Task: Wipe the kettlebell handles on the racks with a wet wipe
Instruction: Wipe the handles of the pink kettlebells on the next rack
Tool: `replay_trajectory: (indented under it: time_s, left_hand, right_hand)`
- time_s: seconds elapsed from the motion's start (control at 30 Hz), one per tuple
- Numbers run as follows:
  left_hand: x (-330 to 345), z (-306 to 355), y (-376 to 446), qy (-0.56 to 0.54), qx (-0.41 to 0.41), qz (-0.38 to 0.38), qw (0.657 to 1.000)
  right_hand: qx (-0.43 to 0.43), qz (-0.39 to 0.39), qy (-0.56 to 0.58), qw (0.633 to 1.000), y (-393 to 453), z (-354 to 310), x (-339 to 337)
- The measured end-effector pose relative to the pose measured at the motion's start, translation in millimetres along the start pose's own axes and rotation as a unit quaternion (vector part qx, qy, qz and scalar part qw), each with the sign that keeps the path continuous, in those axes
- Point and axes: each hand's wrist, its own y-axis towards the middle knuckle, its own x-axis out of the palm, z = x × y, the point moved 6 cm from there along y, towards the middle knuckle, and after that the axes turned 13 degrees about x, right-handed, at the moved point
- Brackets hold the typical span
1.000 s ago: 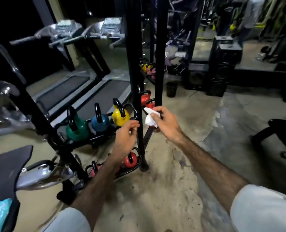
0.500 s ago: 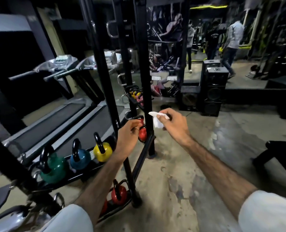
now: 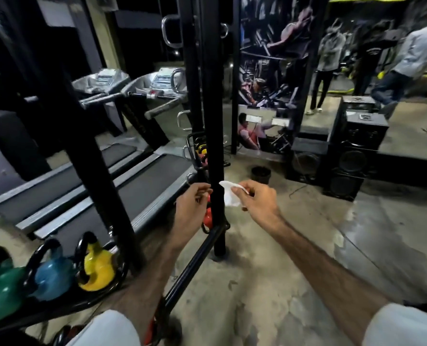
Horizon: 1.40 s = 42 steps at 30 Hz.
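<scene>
My right hand [image 3: 254, 201] pinches a white wet wipe [image 3: 228, 196] just right of a black rack post [image 3: 213, 121]. My left hand [image 3: 191, 208] hovers left of that post with curled fingers and holds nothing that I can see. A red kettlebell [image 3: 207, 217] sits behind the post, partly hidden by my left hand. On the near rack shelf [image 3: 57, 309] at lower left stand a yellow kettlebell [image 3: 97, 269], a blue kettlebell [image 3: 53, 275] and a green kettlebell [image 3: 0, 293], each with a black handle. More small kettlebells [image 3: 202, 152] sit on a farther rack.
Two treadmills [image 3: 122, 181] lie behind the rack on the left. Black speaker boxes [image 3: 352, 156] and a small black bucket [image 3: 261, 174] stand ahead on the right. People [image 3: 407, 61] stand at the far right. Bare concrete floor [image 3: 269, 283] stretches to the right of the rack.
The view has risen and moved forward along the rack. Both hands stayed close together by the post, the wipe still in the right hand; the coloured kettlebells slid to the lower left.
</scene>
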Motion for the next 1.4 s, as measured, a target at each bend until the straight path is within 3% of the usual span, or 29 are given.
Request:
replay_trajectory:
  time_s: [0.33, 0.67, 0.97, 1.3, 1.4]
  left_hand:
    - [138.3, -113.8, 156.1, -0.018, -0.028, 0.02, 0.999]
    - [260.0, -172.4, 329.5, 0.028, -0.031, 0.017, 0.999]
    - [373.7, -258.1, 430.7, 0.08, -0.147, 0.168, 0.971]
    - [406.5, -322.7, 467.9, 0.171, -0.28, 0.283, 0.901]
    - [412.8, -351.8, 465.0, 0.214, -0.311, 0.281, 0.882]
  right_hand:
    - [0.017, -0.038, 0.011, 0.999, 241.3, 56.0, -13.8]
    - [0.01, -0.051, 0.002, 0.999, 485.1, 98.8, -37.5]
    - [-0.052, -0.188, 0.007, 0.981, 702.3, 155.4, 6.2]
    - [-0.123, -0.385, -0.007, 0.915, 810.1, 149.9, 112.5]
    - [-0.131, -0.421, -0.014, 0.898, 820.5, 149.1, 144.2]
